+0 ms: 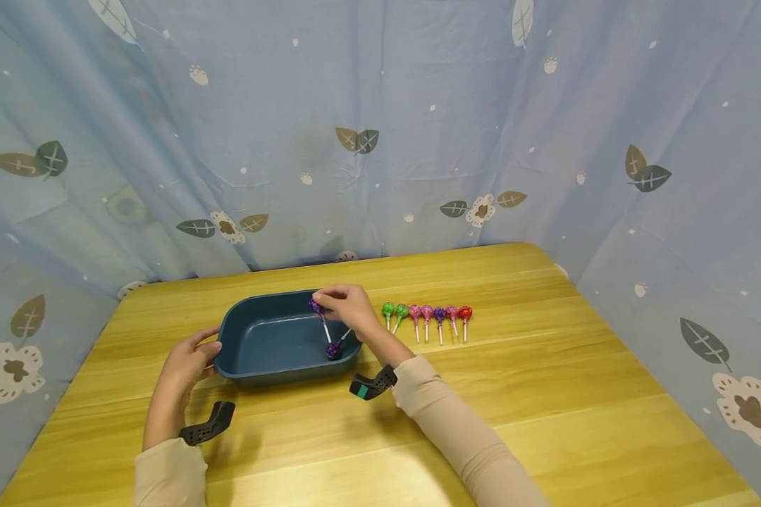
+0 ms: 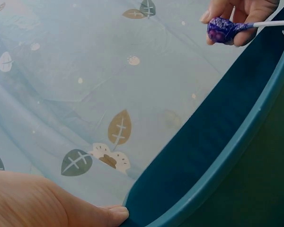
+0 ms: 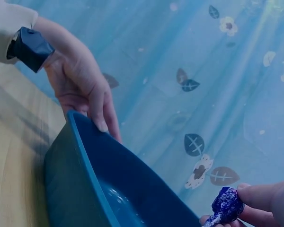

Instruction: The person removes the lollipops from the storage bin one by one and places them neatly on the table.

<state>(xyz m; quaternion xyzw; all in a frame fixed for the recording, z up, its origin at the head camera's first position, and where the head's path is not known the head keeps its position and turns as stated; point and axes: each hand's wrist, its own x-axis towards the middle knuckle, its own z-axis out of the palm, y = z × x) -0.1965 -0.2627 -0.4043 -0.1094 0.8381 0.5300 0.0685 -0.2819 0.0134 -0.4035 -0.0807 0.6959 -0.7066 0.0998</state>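
My right hand point(image 1: 350, 310) pinches a purple-wrapped lollipop point(image 2: 220, 30) by its candy end, above the right part of a dark blue plastic basin point(image 1: 279, 377). Its white stick points down into the basin in the head view. A second purple lollipop point(image 1: 333, 351) lies inside, near the right end. At the basin's left end, my left hand point(image 1: 187, 358) grips the wall, thumb at the rim; the right wrist view also shows this left hand point(image 3: 87, 87) there. The lollipop point(image 3: 227, 204) between my right fingertips appears low in that view.
Right of the basin, a row of several wrapped lollipops lies on the wooden table point(image 1: 545, 394): green point(image 1: 388, 310), pink point(image 1: 427, 312), purple point(image 1: 440, 314) and red point(image 1: 465, 313). A blue patterned curtain point(image 1: 406, 105) hangs behind the table and at its sides.
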